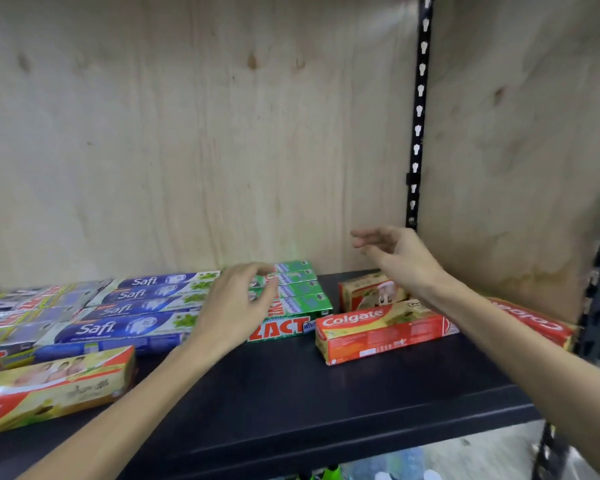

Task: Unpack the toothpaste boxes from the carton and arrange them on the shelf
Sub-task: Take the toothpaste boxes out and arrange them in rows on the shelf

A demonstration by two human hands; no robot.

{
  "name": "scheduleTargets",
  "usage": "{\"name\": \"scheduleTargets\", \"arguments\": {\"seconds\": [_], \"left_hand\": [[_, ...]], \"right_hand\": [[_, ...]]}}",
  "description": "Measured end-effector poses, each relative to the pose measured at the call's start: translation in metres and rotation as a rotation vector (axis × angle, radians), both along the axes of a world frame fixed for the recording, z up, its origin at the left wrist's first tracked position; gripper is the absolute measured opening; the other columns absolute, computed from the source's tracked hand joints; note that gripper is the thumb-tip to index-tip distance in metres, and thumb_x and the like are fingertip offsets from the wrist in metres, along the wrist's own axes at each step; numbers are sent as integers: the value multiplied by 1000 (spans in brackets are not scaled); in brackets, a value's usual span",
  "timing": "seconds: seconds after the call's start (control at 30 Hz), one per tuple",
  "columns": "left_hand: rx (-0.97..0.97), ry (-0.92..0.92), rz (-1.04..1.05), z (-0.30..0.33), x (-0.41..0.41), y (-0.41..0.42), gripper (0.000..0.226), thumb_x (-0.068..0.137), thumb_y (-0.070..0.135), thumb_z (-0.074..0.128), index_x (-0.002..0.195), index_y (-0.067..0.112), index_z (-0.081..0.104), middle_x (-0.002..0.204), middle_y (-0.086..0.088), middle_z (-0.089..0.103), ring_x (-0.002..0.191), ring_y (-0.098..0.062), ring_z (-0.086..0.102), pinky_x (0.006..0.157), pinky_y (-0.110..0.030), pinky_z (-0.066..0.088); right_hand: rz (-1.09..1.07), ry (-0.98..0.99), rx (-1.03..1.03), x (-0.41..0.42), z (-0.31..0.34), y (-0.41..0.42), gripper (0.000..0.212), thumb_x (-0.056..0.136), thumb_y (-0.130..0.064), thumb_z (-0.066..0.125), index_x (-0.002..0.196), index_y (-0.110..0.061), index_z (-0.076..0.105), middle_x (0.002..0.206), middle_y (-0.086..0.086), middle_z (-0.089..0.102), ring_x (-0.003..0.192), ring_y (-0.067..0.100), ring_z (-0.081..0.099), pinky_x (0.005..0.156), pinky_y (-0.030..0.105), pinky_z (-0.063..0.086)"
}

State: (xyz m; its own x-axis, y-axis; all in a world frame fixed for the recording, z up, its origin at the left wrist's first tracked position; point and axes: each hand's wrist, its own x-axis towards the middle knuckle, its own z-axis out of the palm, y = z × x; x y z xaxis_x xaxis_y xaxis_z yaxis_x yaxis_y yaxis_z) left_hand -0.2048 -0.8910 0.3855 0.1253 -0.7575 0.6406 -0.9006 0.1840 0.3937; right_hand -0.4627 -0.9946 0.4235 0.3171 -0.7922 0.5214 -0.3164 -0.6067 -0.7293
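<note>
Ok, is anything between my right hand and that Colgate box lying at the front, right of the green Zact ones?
Nothing visible. The right hand hovers open above and behind the orange Colgate box. Between them there is only air and a smaller Colgate box farther back on the shelf, below the hand rather than across its way down.

On the shelf [291,386], Safi boxes [125,306] lie left of Zact boxes [291,299], Colgate box [381,332] right
</note>
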Motion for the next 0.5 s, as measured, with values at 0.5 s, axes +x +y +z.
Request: {"name": "scheduleTargets", "arguments": {"seconds": [0.5], "left_hand": [[548,-190,-257,31,-64,-134,41,85,56,70,116,29,70,111,13,72,102,-6,67,96,-34,54]], "right_hand": [[-28,668,-6,-47,-11,-95,47,85,-35,79,130,-30,63,125,-9,64,114,9,58,103,35,49]]}}
